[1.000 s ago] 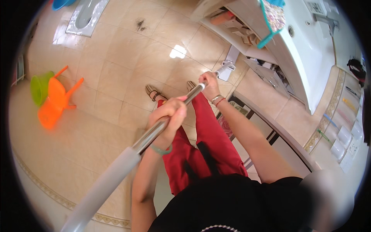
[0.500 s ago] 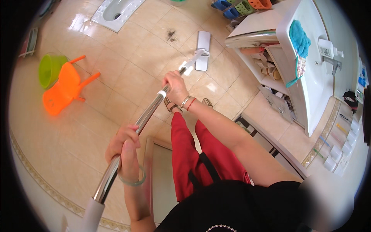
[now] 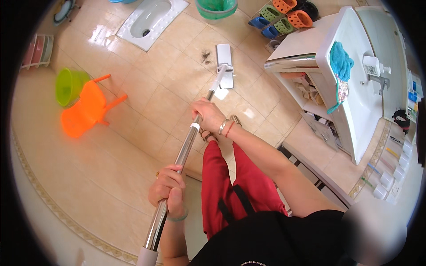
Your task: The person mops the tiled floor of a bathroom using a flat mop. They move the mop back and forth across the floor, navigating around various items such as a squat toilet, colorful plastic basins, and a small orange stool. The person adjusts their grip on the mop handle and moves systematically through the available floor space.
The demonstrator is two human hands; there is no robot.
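A flat mop (image 3: 183, 153) with a silver pole slants across the view, from the lower left up to its white rectangular head on the floor. My left hand (image 3: 168, 188) is closed round the lower part of the pole, near the white grip. Further up the pole, just beyond a white ring, my right hand (image 3: 208, 113) wraps round it. The mop head (image 3: 224, 57) lies flat on beige tiles. Just left of it is a dark patch of hair-like debris (image 3: 206, 56), apart from the head.
An orange chair (image 3: 86, 111) and a green basin (image 3: 66, 86) stand on the left. Ahead are a squat toilet (image 3: 146, 20), a green bucket (image 3: 216, 9) and a rack of slippers (image 3: 284, 17). A white washbasin cabinet (image 3: 326, 57) with an open door stands right.
The mop head has moved slightly left, nearer the debris. My left hand has shifted right and down with the pole, which stands steeper. The view has shifted, showing more of the bucket and slippers.
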